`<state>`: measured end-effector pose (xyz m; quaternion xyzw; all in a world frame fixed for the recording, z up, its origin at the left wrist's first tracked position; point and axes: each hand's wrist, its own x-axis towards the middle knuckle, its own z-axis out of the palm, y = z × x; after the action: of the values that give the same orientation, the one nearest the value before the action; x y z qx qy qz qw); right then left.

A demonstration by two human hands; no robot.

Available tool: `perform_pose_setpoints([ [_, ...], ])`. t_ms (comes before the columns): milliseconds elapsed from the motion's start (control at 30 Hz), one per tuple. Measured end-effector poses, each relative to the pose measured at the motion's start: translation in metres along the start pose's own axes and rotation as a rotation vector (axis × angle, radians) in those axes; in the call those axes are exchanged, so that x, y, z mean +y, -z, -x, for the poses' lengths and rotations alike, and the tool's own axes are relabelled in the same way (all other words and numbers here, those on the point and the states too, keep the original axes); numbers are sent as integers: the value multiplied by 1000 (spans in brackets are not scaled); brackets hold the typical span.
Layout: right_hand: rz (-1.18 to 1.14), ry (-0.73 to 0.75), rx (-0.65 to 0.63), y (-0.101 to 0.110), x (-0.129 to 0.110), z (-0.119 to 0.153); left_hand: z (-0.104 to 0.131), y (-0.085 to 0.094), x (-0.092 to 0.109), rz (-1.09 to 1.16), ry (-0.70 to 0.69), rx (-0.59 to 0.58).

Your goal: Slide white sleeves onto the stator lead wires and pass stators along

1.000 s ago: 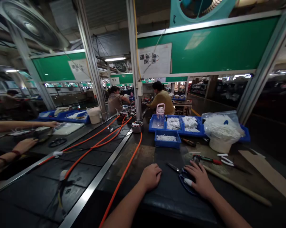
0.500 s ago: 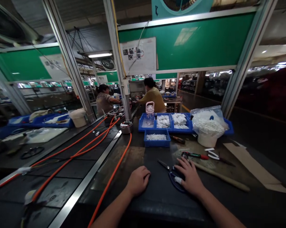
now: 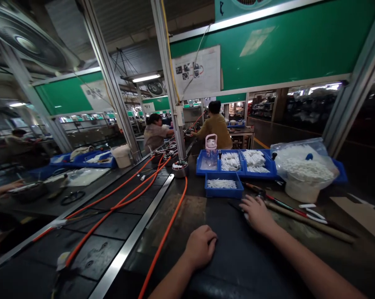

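Head view: blue bins (image 3: pixel 206 171) in a row beyond the hands, white pieces (image 3: pixel 230 161) grouped by compartment; probably kept sorted and within reach. Smaller blue tray (image 3: pixel 224 192) in front, thin white sticks in it, nearer for picking, I judge. Plastic bag (image 3: pixel 312 166) sits over white bucket (image 3: pixel 302 193), which seems to prop it up. Orange cable (image 3: pixel 170 224) runs from round part (image 3: pixel 180 169), to the left of the left hand, likely leaving the middle free to work

Left hand (image 3: pixel 200 247): on worktop (image 3: pixel 224 265), loosely curled, thumb near fingers; cannot tell if anything is inside. Right hand (image 3: pixel 258 214): palm down, fingers extended and slightly parted, not closed round anything visible. Dark pointed tool (image 3: pixel 234 206) pokes out beside it, mostly hidden; contact unclear. Wooden rod (image 3: pixel 312 219) and red-handled tool lie just right of its fingers
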<state>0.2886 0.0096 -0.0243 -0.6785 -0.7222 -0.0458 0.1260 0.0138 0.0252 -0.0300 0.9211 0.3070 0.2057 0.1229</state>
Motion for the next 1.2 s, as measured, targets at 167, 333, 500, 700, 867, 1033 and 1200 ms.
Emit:
perform_pose_setpoints([
  [167, -299, 215, -7, -30, -54, -5, -6, 6, 1, 49, 65, -63],
  [333, -547, 206, -60, -37, -52, -4, -46, 15, 8, 215, 101, -112],
  [500, -696, 233, -47, -27, -44, -8, -82, -13, 14, 477, 106, 49],
  [700, -683, 238, -74, -28, -45, -7, -82, -28, 3, 554, 86, 60],
  [867, -657, 245, -81, -32, -43, -6, -82, -26, 0, 587, 98, 63],
  [1033, -627, 260, -77, -29, -44, -3, -82, -27, 2, 601, 102, 57],
  [1200, -626, 258, -86, -26, -45, -2, -81, -28, 1, 603, 105, 60],
])
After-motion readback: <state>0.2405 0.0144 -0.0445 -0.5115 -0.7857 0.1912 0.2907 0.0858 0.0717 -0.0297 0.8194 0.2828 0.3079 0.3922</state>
